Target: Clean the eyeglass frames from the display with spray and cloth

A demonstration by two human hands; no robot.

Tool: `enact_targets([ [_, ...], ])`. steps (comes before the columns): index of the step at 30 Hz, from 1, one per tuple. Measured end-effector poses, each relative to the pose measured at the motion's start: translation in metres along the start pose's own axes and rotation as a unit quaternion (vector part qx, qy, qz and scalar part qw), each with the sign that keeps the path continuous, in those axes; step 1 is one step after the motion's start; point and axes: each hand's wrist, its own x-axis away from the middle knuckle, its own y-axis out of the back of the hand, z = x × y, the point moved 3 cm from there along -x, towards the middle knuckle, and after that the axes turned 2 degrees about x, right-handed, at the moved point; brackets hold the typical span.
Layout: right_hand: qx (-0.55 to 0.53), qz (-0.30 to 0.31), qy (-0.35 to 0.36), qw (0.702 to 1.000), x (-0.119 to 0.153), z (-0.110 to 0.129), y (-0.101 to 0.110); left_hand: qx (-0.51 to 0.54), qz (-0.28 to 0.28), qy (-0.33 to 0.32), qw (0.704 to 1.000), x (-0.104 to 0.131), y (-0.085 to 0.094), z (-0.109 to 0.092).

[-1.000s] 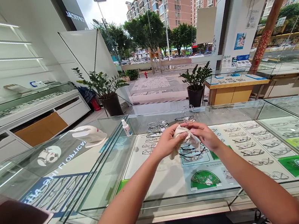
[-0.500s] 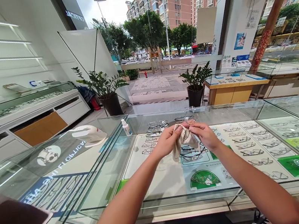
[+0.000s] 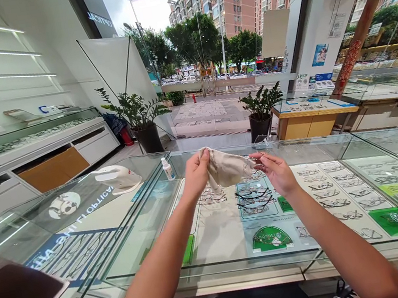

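My left hand (image 3: pixel 197 173) pinches the upper left corner of a beige cleaning cloth (image 3: pixel 227 167), its fingers closed. The cloth stretches across toward my right hand (image 3: pixel 275 171), with a loose fold hanging below the left fingers. Between the closed fingertips of my right hand is a pair of thin-framed eyeglasses (image 3: pixel 248 163). The cloth's right end lies against the glasses, which it partly hides. Both hands are raised above the glass display counter (image 3: pixel 215 248). Beneath them, rows of spectacle frames (image 3: pixel 255 200) lie inside the counter.
A white spray bottle (image 3: pixel 168 169) stands on the counter to the left. Farther left sits a white device (image 3: pixel 118 178). Green display cards (image 3: pixel 271 237) lie under the glass. Two potted plants (image 3: pixel 145 127) stand beyond the counter, before the glass doors.
My left hand has moved left, away from my right hand. The cloth, bunched between both hands before, is now spread out sideways. My right hand has shifted slightly right, still holding the eyeglasses.
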Motion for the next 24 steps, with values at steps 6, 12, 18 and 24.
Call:
enact_targets([
  [6, -0.005, -0.001, -0.005, 1.0, -0.001, 0.0, 0.002, -0.086, -0.122, 0.015, 0.989, -0.027, 0.06, -0.004],
  [12, 0.003, 0.008, -0.008, 1.0, -0.002, -0.007, 0.003, -0.433, -0.136, 0.069, 0.888, -0.035, 0.1, 0.001],
  [18, 0.006, 0.015, -0.007, 1.0, -0.001, -0.008, 0.003, -0.577, -0.07, 0.233, 0.78, -0.035, 0.112, 0.025],
  [24, 0.005, 0.02, -0.015, 1.0, -0.001, -0.007, 0.001, -0.613, -0.044, 0.244, 0.75, -0.033, 0.105, 0.026],
])
